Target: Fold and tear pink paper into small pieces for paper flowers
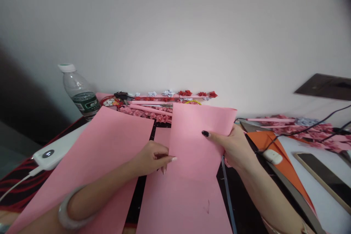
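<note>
A pink sheet of paper (pixel 192 142) is raised in front of me, bent over near its top right edge. My right hand (pixel 233 146) grips its right side, thumb on the front and the other fingers hidden behind. At its left edge my left hand (pixel 156 159) pinches the paper between thumb and fingers. Beneath lies more pink paper (pixel 181 208); whether it joins the raised sheet I cannot tell. Another large pink sheet (pixel 120 131) lies flat at the left, under my left forearm.
Pink, red and white paper flowers (pixel 164 97) lie along the wall, with more pink flowers (pixel 309 128) at right. A water bottle (pixel 82 91) and a white power bank (pixel 57 150) stand left. At right are orange paper (pixel 263 140), a white case (pixel 272 156) and a phone (pixel 323 175).
</note>
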`<act>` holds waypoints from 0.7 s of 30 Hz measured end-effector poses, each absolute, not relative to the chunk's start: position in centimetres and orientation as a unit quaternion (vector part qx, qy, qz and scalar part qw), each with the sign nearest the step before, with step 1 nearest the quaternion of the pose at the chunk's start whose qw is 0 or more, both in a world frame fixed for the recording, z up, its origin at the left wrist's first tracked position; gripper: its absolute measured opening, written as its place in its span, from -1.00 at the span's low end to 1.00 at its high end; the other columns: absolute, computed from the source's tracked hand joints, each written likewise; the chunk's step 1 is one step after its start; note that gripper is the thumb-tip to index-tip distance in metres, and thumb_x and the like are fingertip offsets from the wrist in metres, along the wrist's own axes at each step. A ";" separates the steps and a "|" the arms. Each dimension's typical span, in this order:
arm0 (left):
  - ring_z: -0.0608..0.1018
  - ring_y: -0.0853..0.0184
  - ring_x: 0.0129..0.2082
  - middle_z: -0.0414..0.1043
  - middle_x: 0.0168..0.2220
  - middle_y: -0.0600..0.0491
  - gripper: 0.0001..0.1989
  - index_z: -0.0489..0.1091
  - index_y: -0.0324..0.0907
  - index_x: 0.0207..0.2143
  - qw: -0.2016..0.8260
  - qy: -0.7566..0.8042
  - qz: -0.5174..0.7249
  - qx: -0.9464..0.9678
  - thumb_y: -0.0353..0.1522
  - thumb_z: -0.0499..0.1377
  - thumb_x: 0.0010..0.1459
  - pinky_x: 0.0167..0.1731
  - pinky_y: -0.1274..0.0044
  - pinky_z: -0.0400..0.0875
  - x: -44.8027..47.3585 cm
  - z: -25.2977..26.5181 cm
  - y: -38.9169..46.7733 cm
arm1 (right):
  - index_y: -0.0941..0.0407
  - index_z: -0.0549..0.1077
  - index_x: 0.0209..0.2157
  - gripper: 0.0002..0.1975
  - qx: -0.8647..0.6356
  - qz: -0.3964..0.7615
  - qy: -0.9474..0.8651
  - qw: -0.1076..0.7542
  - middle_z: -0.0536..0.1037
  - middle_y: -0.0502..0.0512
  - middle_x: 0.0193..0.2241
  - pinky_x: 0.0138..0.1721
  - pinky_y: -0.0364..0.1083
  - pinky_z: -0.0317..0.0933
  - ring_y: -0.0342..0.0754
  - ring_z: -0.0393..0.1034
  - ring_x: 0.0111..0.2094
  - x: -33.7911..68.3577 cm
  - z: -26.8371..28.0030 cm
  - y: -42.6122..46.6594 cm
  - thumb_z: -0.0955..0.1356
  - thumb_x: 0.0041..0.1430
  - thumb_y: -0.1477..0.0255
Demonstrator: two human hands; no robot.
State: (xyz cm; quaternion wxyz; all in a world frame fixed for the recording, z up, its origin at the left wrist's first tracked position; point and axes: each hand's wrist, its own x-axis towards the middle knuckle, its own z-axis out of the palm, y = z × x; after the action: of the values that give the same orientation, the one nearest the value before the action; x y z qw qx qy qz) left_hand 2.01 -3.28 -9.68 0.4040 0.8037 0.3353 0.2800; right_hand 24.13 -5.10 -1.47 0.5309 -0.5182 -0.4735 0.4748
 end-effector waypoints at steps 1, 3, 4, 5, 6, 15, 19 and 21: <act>0.43 0.48 -0.71 0.39 -0.72 0.08 -0.61 0.27 -0.24 -0.70 0.421 0.332 0.284 0.795 -0.25 0.07 0.12 -0.69 0.67 0.25 2.0 -9.4 -3.3 | 0.22 0.44 -0.27 -0.57 -0.521 0.479 -0.473 0.524 0.55 0.27 -0.30 -0.39 0.00 0.39 0.15 0.47 -0.33 24.2 -1.5 -5.0 0.47 -0.27 0.36; 0.43 0.47 -0.71 0.35 -0.72 0.12 -0.67 0.27 -0.24 -0.63 0.456 0.333 0.303 0.768 -0.24 0.07 0.11 -0.69 0.67 0.24 2.0 -8.6 -3.2 | 0.21 0.44 -0.26 -0.56 -0.516 0.499 -0.472 0.511 0.55 0.26 -0.30 -0.37 0.00 0.39 0.14 0.47 -0.32 24.4 -1.6 -4.9 0.48 -0.27 0.37; 0.42 0.47 -0.71 0.33 -0.73 0.15 -0.70 0.27 -0.23 -0.57 0.469 0.336 0.319 0.752 -0.23 0.07 0.12 -0.70 0.66 0.24 2.0 -8.0 -3.1 | 0.20 0.44 -0.26 -0.56 -0.509 0.515 -0.472 0.502 0.55 0.25 -0.29 -0.35 0.01 0.39 0.13 0.47 -0.31 24.5 -1.8 -4.8 0.48 -0.28 0.38; 0.43 0.46 -0.71 0.31 -0.71 0.17 -0.73 0.27 -0.23 -0.52 0.482 0.342 0.334 0.734 -0.23 0.06 0.12 -0.69 0.66 0.24 2.1 -7.3 -3.1 | 0.20 0.44 -0.25 -0.55 -0.501 0.533 -0.473 0.492 0.55 0.24 -0.28 -0.32 0.02 0.38 0.13 0.46 -0.30 24.5 -1.9 -4.8 0.48 -0.28 0.38; 0.42 0.47 -0.71 0.30 -0.70 0.18 -0.75 0.27 -0.23 -0.46 0.489 0.346 0.355 0.717 -0.23 0.05 0.14 -0.70 0.66 0.24 2.2 -6.6 -3.1 | 0.20 0.44 -0.24 -0.54 -0.492 0.549 -0.472 0.483 0.55 0.24 -0.27 -0.29 0.02 0.38 0.13 0.46 -0.28 24.5 -2.1 -4.7 0.48 -0.28 0.39; 0.30 0.52 -0.85 0.13 -0.86 0.27 -0.64 0.13 -0.20 -0.59 0.403 0.436 0.399 0.699 -0.17 -0.03 0.17 -0.77 0.70 0.12 3.0 -2.9 -2.6 | 0.20 0.47 -0.30 -0.60 -0.537 0.516 -0.465 0.479 0.57 0.22 -0.35 -0.39 -0.01 0.39 0.13 0.47 -0.34 23.5 -1.9 -5.5 0.48 -0.28 0.39; 0.23 0.54 -0.87 0.14 -0.88 0.27 -0.64 0.16 -0.20 -0.56 0.405 0.442 0.375 0.707 -0.16 -0.05 0.18 -0.74 0.70 0.14 2.8 -3.0 -2.6 | 0.20 0.47 -0.29 -0.63 -0.564 0.485 -0.476 0.468 0.57 0.21 -0.36 -0.42 -0.02 0.40 0.14 0.47 -0.34 23.6 -2.0 -5.7 0.47 -0.23 0.38; 0.23 0.53 -0.87 0.14 -0.88 0.28 -0.65 0.16 -0.19 -0.55 0.412 0.436 0.373 0.708 -0.16 -0.05 0.18 -0.74 0.70 0.15 2.8 -2.9 -2.6 | 0.19 0.47 -0.28 -0.63 -0.570 0.476 -0.479 0.468 0.57 0.21 -0.35 -0.42 -0.02 0.40 0.15 0.47 -0.34 23.6 -2.1 -5.8 0.47 -0.22 0.37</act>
State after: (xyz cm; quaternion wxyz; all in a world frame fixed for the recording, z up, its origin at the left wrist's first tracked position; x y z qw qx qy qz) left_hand 2.80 -2.58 -2.95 0.4122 0.7078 0.4363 0.3725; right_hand 23.59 -5.77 -2.12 0.4684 -0.5697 -0.4793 0.4758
